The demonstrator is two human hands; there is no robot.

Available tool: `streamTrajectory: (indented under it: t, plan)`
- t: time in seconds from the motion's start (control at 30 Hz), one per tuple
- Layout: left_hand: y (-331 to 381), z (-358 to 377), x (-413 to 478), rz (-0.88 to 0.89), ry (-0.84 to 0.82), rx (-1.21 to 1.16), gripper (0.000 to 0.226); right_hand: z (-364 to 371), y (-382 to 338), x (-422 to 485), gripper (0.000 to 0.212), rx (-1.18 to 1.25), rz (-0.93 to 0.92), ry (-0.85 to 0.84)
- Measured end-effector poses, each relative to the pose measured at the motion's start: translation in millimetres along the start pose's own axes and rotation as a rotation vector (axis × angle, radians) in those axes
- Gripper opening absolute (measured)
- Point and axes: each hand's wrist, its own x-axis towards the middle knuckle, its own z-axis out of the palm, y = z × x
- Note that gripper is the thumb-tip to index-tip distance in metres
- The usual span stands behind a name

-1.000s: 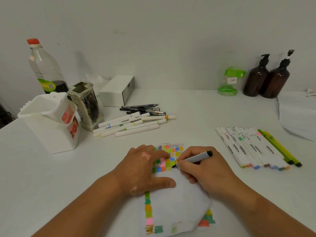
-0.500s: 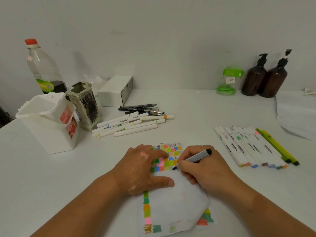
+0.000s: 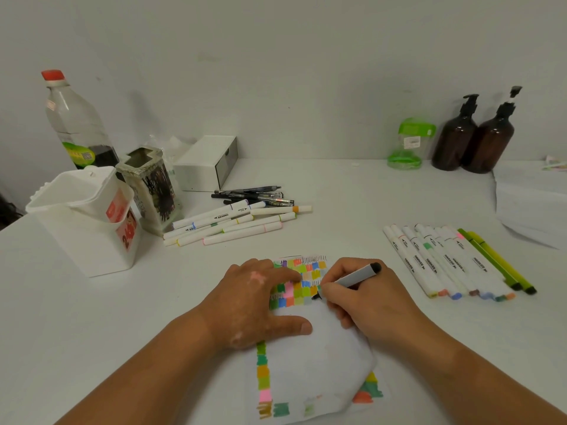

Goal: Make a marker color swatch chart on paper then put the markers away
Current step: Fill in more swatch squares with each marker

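Note:
A sheet of paper (image 3: 310,366) with coloured swatch squares lies on the white table in front of me. My left hand (image 3: 254,305) lies flat on the paper's left part, fingers spread. My right hand (image 3: 365,299) grips a grey marker with a black end (image 3: 357,276), its tip touching the swatch grid near the paper's top. A row of white markers (image 3: 441,262) lies to the right, with two green pens (image 3: 497,262) beside them. Another heap of white markers (image 3: 233,222) lies behind the paper to the left.
A white plastic holder (image 3: 82,222) stands at the left, with a patterned pen cup (image 3: 150,191) and a clear bottle (image 3: 73,121) behind it. Black pens (image 3: 254,196), a white box (image 3: 208,162), a green jar (image 3: 409,144), two brown pump bottles (image 3: 472,139) and stacked paper (image 3: 530,204) lie farther back.
The view has shifted very slightly. Both hands stay on the paper, and the marker tip stays at the swatch grid.

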Motion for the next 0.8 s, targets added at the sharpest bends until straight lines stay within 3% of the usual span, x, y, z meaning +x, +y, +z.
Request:
streamTrajectory:
  t: [0.17,0.27,0.33,0.4,0.53,0.6,0.8]
  plan:
    - [-1,2,0,-0.006,-0.009,0.012,0.088,1,0,-1,0.011,0.008,0.001,0.006]
    - [-2,2,-1,-0.012,0.044,-0.063,0.085,-3,0,1,0.019,0.22,0.007,0.096]
    - [-4,0,-1,-0.03,0.133,-0.204,0.063,-9,-2,2,0.023,0.349,-0.014,0.141]
    - [-7,-4,0,-0.062,0.237,-0.424,0.026,-16,-3,3,0.026,0.394,-0.046,0.174]
    - [-10,-11,-1,-0.118,0.248,-0.915,0.043,-19,-2,5,0.025,0.409,-0.059,0.185]
    - [-10,-11,-1,-0.104,0.22,-1.003,0.048,-18,-2,5,0.026,0.425,-0.06,0.177]
    - [-8,-7,1,-0.066,0.13,-1.208,0.033,-18,-2,5,0.025,0.496,-0.079,0.175]
